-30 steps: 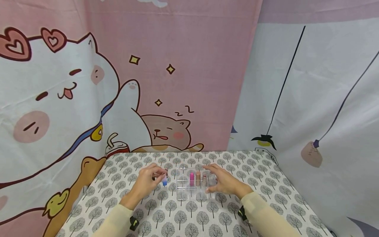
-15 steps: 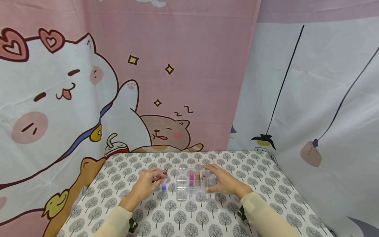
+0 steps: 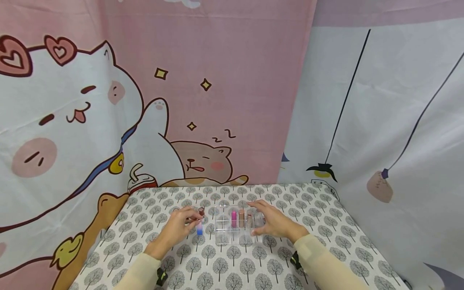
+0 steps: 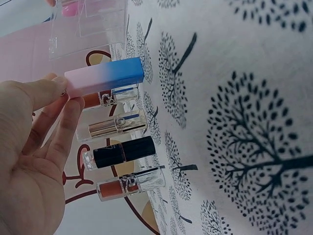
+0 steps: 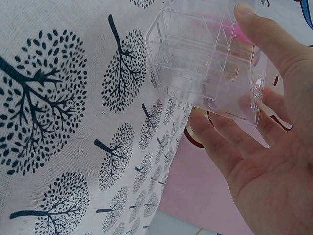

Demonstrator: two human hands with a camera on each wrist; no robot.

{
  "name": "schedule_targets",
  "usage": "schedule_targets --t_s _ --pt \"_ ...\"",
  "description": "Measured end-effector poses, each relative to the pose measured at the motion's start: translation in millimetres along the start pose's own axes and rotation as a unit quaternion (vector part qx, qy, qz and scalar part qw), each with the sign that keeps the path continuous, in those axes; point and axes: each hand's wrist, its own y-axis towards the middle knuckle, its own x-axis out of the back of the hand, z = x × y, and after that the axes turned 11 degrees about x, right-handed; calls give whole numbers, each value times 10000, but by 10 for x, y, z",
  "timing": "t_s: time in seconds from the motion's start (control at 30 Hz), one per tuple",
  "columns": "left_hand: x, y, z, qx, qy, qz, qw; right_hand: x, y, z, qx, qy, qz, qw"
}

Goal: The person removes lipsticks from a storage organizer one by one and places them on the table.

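My left hand point(image 3: 176, 226) pinches a square lipstick tube point(image 4: 105, 77), pale pink fading to blue, by its pink end between thumb and fingertips. The tube hangs blue end down, left of a clear plastic organizer point(image 3: 222, 238) with compartments. My right hand point(image 3: 274, 221) grips the organizer at its right side, thumb on the near side and fingers at the far side. Inside its back row stand a bright pink lipstick point(image 3: 234, 219), a brown tube point(image 3: 241, 218) and a clear tube with a brownish top point(image 3: 249, 220). The right hand partly hides the organizer's right end.
Past the left hand, a row of lip gloss tubes stands upright: a clear orange-red one point(image 4: 131, 185), a black one point(image 4: 123, 152), a gold one point(image 4: 117, 126) and another behind the held tube. A tree-print cloth point(image 3: 203, 268) covers the table; cartoon curtains hang behind and at the sides.
My left hand has lowered the pink-and-blue tube and brought it slightly left and toward me, uncovering a dark tube top behind. The right hand keeps its place on the organizer.
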Motion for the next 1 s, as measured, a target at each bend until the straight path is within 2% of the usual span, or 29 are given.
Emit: schedule_targets --t_s 0.1,0.33,0.47,0.8,1.0 --pt "2 -11 9 -24 -27 -27 10000 -9 4 -4 2 15 9 10000" --pt "21 -7 -7 278 91 39 9996 -10 13 -7 46 29 -2 10000" --pt "40 3 -20 293 124 56 9995 -7 11 -8 70 5 -18 10000" --pt "65 25 -50 74 457 -156 9988 -1 9 10 15 31 -17 10000" --pt "60 49 -109 -218 597 -377 9973 -6 11 7 37 49 -34 10000"
